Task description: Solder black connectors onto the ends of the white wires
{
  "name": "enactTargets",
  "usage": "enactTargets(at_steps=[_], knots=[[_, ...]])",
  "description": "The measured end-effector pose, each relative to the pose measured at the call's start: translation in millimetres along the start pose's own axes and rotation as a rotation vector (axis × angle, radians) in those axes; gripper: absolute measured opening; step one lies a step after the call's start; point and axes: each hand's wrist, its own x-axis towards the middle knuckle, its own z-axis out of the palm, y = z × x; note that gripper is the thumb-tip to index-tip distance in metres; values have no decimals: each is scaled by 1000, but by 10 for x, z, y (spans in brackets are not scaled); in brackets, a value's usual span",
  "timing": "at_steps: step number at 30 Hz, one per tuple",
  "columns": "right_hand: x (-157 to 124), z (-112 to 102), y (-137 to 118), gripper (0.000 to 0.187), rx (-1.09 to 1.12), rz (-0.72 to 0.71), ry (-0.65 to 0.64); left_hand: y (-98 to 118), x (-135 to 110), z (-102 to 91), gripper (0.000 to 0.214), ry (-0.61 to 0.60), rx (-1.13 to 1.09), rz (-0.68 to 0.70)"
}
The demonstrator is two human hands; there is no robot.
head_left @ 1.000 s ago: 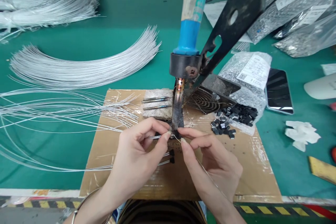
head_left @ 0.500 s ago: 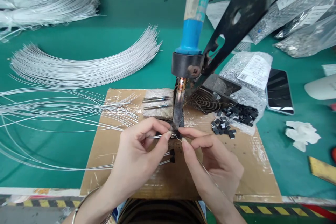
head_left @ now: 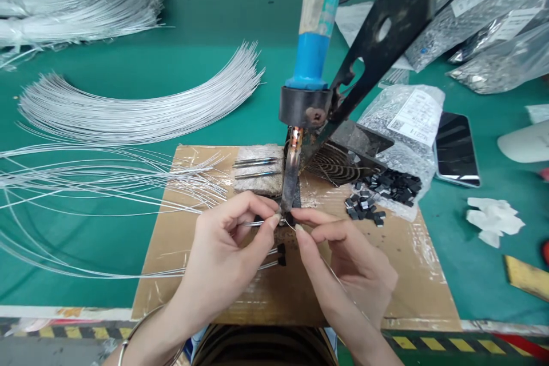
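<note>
My left hand [head_left: 229,251] pinches a thin silver wire [head_left: 254,223] between thumb and forefinger, its end held at the tip of a blue-handled soldering iron [head_left: 312,40] fixed in a black stand [head_left: 377,40]. My right hand [head_left: 343,263] is closed on a fine strand of solder wire [head_left: 332,271] and feeds it to the same tip [head_left: 288,206]. Both hands work over a taped cardboard sheet [head_left: 403,274]. Two wires with small black parts on their ends [head_left: 280,255] lie just below my left fingers.
Loose silver wires [head_left: 107,183] fan out on the left, with a curved bundle [head_left: 137,114] and more bundles [head_left: 72,6] behind. A heap of small black components [head_left: 381,191], silvery bags [head_left: 412,120], a phone [head_left: 455,148], white scraps [head_left: 493,220] lie right.
</note>
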Motion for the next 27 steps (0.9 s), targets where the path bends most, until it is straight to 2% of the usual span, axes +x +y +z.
enactTargets(at_steps=[12, 27], knots=[[-2, 12, -7, 16, 12, 28, 9, -13, -11, -4, 11, -10, 4, -4], [-1, 31, 44, 18, 40, -11, 17, -32, 5, 14, 11, -14, 6, -7]])
